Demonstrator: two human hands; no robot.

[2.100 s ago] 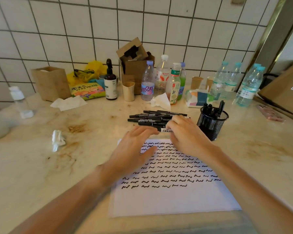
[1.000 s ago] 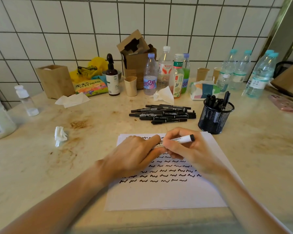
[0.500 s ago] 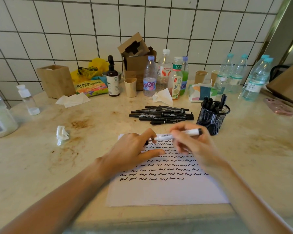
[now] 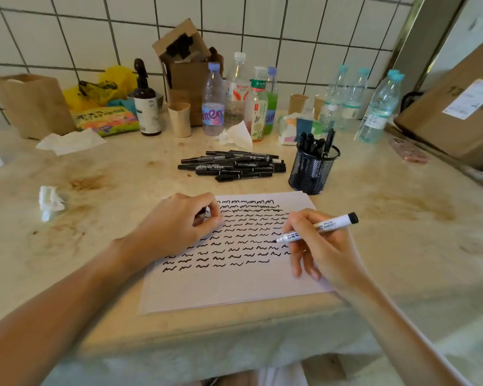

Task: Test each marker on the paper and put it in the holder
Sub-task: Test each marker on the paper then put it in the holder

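Observation:
A white sheet of paper [image 4: 229,291] covered with rows of black squiggles lies at the counter's near edge. My right hand [image 4: 326,252] grips an uncapped white marker [image 4: 322,227], its black tip touching the paper on the right side. My left hand [image 4: 179,227] rests on the paper's upper left part and pinches a small dark cap [image 4: 202,213] between thumb and fingers. A pile of several black markers [image 4: 234,165] lies beyond the paper. To its right stands a black mesh holder [image 4: 313,171] with several markers upright in it.
Bottles [image 4: 214,101], paper cups [image 4: 180,119], a cardboard box [image 4: 188,65] and a brown pump bottle [image 4: 147,107] line the tiled wall. A crumpled tissue [image 4: 49,201] lies left of the paper. A large cardboard box [image 4: 457,107] and a pink phone [image 4: 409,154] sit at the right.
My right hand picked a white marker from the pile and brought it over the paper. My left hand pulled off its cap. The marker's tip has come down onto the paper.

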